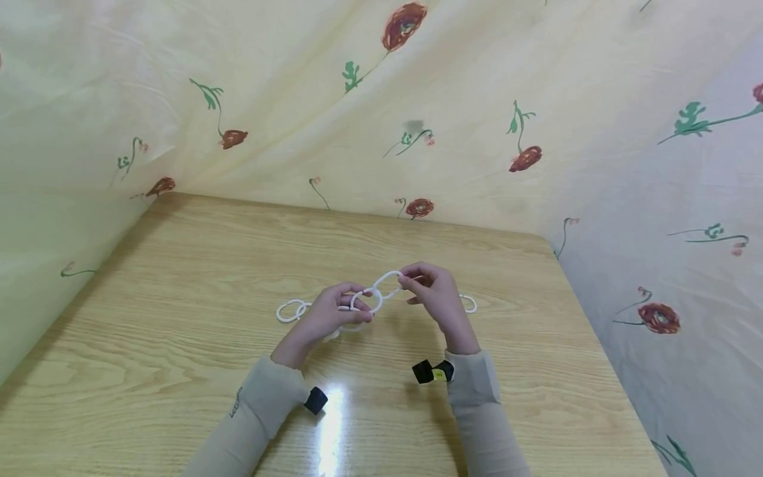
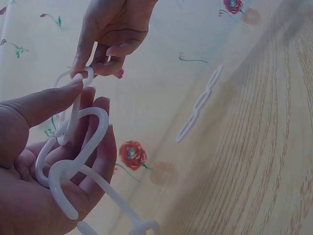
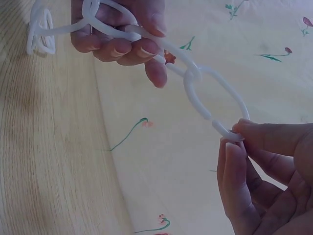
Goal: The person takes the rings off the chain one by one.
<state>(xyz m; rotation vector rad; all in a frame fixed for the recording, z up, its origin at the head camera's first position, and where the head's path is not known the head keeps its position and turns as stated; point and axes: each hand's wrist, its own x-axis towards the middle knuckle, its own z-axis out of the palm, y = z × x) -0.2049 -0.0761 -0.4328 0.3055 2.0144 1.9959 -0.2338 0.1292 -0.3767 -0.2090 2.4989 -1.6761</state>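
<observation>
Both my hands are busy with one white chain (image 2: 91,146): my right hand (image 1: 438,295) pinches the curved end of an oval link (image 3: 197,104) between thumb and fingertips, while my left hand (image 1: 326,310) holds the neighbouring link (image 3: 177,53), with more of the chain looped over the palm and trailing beneath. That pinched link is up in the air above the desk (image 1: 179,265), threaded through its neighbour, and shows a narrow split along one side. I judge it to be plastic: smooth, slightly glossy, round in section like thin rod. It should weigh next to nothing and feel stiff, with just enough spring for the split to flex, though hard prying there might snap it. Taken whole, the chain ought to hang limp at its loose joints, and fingers may slide on so slick a surface. I would take hold at the rounded ends, or close beside the split for control. To my right, a short strand of similar links (image 2: 198,103) lies on the desk, whose yellowish, wavy wood grain has a sheen; behind it drapes a creamy, wrinkled cloth (image 1: 298,132) printed with red flowers.
</observation>
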